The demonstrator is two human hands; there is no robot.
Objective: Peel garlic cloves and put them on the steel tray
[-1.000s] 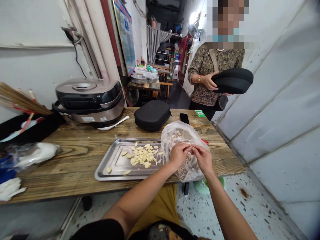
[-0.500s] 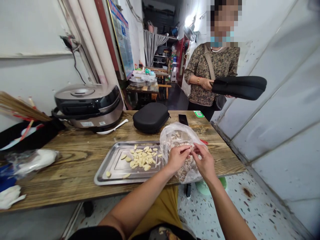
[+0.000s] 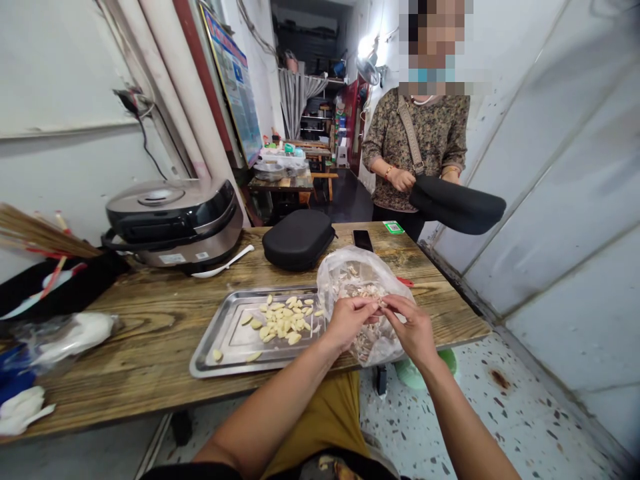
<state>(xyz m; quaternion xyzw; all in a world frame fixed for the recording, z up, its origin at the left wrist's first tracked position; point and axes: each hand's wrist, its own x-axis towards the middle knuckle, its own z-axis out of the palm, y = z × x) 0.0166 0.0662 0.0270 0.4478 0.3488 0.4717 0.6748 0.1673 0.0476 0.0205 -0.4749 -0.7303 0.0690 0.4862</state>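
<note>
- Left hand (image 3: 350, 323), right of the frame's centre: thumb and forefinger pinched, grasping a small piece (image 3: 381, 302) too tiny to identify.
- Right hand (image 3: 414, 328), just beside it on the right: fingertips bent in and pinching at the same piece, meeting the left hand's fingertips.
- Directly beneath both hands, a clear plastic bag (image 3: 331, 275) lies open, with pale, peel-like bits (image 3: 371, 289) inside.
- Touching or nearly touching the bag's left side, at lower centre, a metal tray (image 3: 231, 339) bears scattered pale-yellow cloves (image 3: 285, 321), most of them grouped toward its right half.
- Beyond the bag, near the centre, a black case (image 3: 299, 239) and a phone (image 3: 363, 240) rest on the wooden table (image 3: 145, 340).
- Left of the case, a white spoon (image 3: 220, 264) lies before a cooker (image 3: 173, 217).
- Upper right, another person (image 3: 430, 133) holds a second black case (image 3: 457, 205).
</note>
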